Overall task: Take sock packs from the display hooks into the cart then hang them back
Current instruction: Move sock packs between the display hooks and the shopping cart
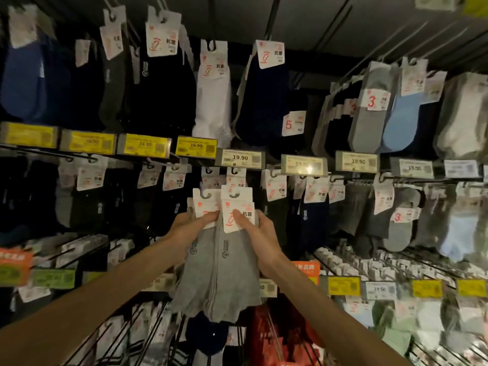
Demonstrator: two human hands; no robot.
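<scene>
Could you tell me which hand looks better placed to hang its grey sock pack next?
Probably the right hand: its grey sock pack lies in front, card hole just under a black hook.

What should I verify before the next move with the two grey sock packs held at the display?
1. Left hand grips the left sock pack by its card: ok.
2. Right hand grips the right sock pack by its card: ok.
3. Card holes threaded on hooks: not ok, both held below them.
4. Packs kept apart: not ok, their cards overlap.
5. Cart position: cannot tell, out of view.
</scene>
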